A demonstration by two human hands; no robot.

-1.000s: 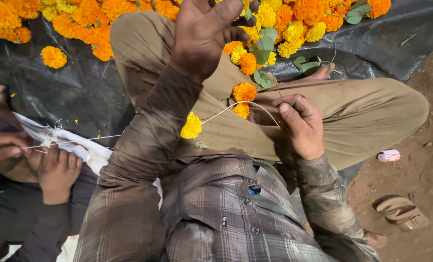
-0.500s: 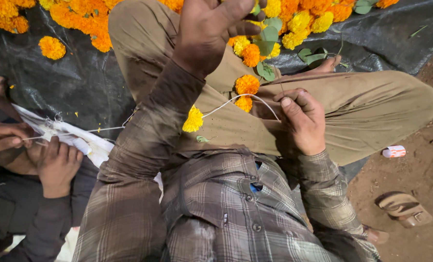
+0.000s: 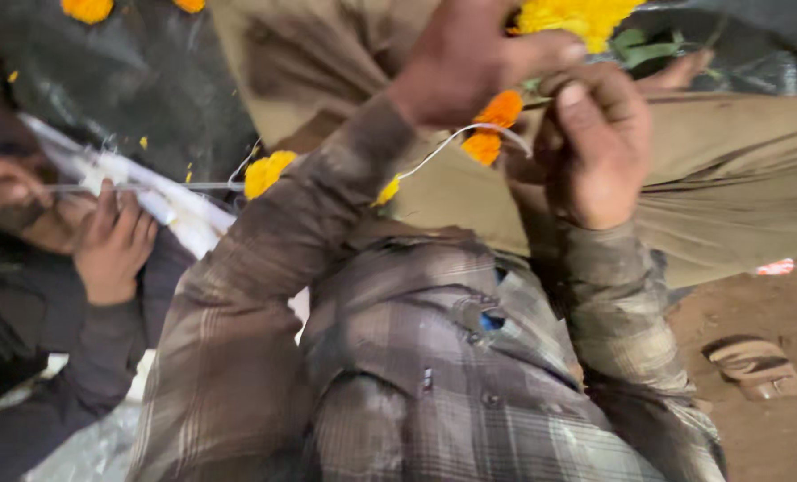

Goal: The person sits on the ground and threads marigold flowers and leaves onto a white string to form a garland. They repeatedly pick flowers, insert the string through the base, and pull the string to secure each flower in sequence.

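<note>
Nearest the camera is the person's checked shirt [image 3: 434, 384], and the two arms go out from it to the hands. The right hand [image 3: 595, 152] is closed in a pinch on a thin white thread [image 3: 434, 153] that curves across the lap. The left hand [image 3: 456, 62] is raised a little farther out, with its fingers curled at a big yellow flower [image 3: 577, 16]; the picture is blurry, so I cannot tell if it really grips the flower or only touches it. The two hands are close together, nearly touching. I count two orange flowers [image 3: 495, 125] on the thread between the hands, one small yellow flower [image 3: 386, 190] lower on it, and one more yellow flower [image 3: 269, 171] beside the left sleeve. I think the thread could slip out of the pinch, because it is so thin, and then the flowers could slide off. A hard tug could tear a soft flower too. To the left, another person's two hands [image 3: 112, 245] work on a second thread, very near, so the two threads could get tangled. Off to the right, one sandal [image 3: 755, 366] lies on the dirt floor. Farthest away, two more orange flowers [image 3: 87, 9] lie on the black plastic sheet [image 3: 166, 80].
</note>
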